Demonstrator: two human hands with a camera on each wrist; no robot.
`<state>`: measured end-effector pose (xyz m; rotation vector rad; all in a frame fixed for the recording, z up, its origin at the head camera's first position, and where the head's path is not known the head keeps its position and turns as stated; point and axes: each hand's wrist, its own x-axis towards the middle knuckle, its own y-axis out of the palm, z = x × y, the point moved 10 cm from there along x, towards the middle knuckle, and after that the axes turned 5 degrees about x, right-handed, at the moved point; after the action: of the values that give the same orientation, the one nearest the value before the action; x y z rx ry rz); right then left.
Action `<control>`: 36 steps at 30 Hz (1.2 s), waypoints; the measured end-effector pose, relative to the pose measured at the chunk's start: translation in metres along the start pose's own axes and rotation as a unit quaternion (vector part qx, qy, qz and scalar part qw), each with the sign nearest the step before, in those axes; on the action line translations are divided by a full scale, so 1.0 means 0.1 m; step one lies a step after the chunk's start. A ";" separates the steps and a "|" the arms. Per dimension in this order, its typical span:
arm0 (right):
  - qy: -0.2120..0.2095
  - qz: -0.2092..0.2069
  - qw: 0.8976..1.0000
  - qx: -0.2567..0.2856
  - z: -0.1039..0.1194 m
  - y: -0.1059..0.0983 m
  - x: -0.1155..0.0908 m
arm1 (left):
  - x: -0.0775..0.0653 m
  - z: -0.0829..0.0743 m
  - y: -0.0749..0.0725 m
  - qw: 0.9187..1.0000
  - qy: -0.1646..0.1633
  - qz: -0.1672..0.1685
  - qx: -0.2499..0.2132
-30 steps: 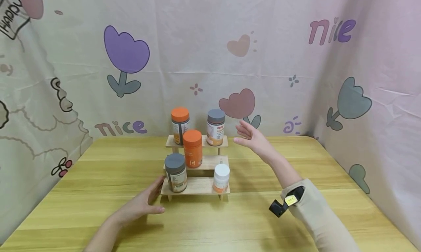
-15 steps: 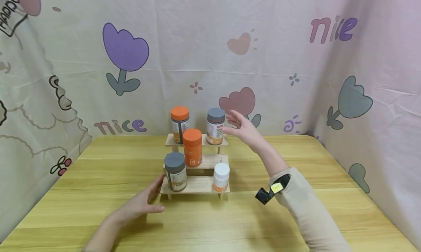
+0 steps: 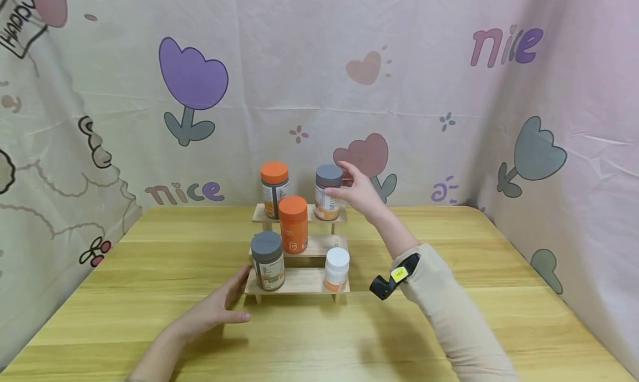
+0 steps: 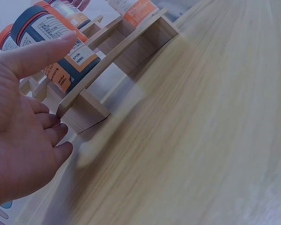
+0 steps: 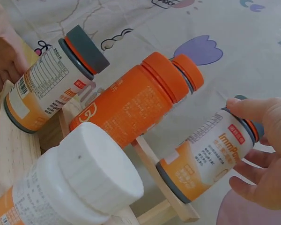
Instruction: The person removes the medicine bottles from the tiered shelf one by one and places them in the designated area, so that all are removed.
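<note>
Starting at your left, your left hand point(image 3: 217, 307) is resting low over the wooden table point(image 3: 125, 304), thumb spread wide from the fingers and holding nothing. Its fingertips are lying right at the near left corner of the three-tier wooden rack point(image 3: 304, 282); whether they are touching it, you cannot tell. The gray-capped supplement bottle point(image 3: 268, 263) is standing just beside them on the bottom tier.

Behind it, the orange-capped bottle point(image 3: 274, 192) is occupying the left of the top tier, and the all-orange bottle point(image 3: 294, 227) is standing in front of that on the middle one.

Further right, the gray-capped "ImmPo…" bottle point(image 5: 206, 150) is standing upright at the top tier's right end, directly between the thumb and fingers of your right hand point(image 3: 363, 194). Below it, the white-capped bottle point(image 3: 336, 271) is standing on the bottom tier.

You are apparently working on the grasp: your right thumb is lying across the front near the collar, your fingers are curving behind, and your palm is staying off it. Whether you are already pinching, the views are not showing. The next move is probably calling for a firm, even squeeze below the cap, without tipping the bottle.
</note>
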<state>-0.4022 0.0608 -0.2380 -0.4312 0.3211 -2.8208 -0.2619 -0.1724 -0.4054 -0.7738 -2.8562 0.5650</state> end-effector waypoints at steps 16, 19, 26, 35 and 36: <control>-0.023 -0.019 0.997 -0.073 -0.01 -0.01 0.03 | -0.01 0.01 0.02 1.000 -0.005 0.002 -0.004; -0.031 -0.023 0.995 -0.090 0.00 -0.01 0.02 | -0.01 0.00 0.02 1.000 -0.003 0.002 -0.004; -0.045 -0.035 0.992 -0.111 0.02 -0.03 0.01 | -0.01 0.01 0.01 1.000 -0.003 0.001 -0.004; -0.062 -0.052 0.990 -0.119 0.05 -0.08 -0.03 | -0.01 0.00 0.01 1.000 -0.004 -0.002 -0.007; -0.066 -0.055 0.989 -0.119 0.06 -0.09 -0.03 | -0.01 0.00 0.01 1.000 -0.004 -0.002 -0.008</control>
<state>-0.3994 0.0690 -0.2311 -0.7015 0.6268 -2.8512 -0.2604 -0.1724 -0.4061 -0.7699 -2.8725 0.5470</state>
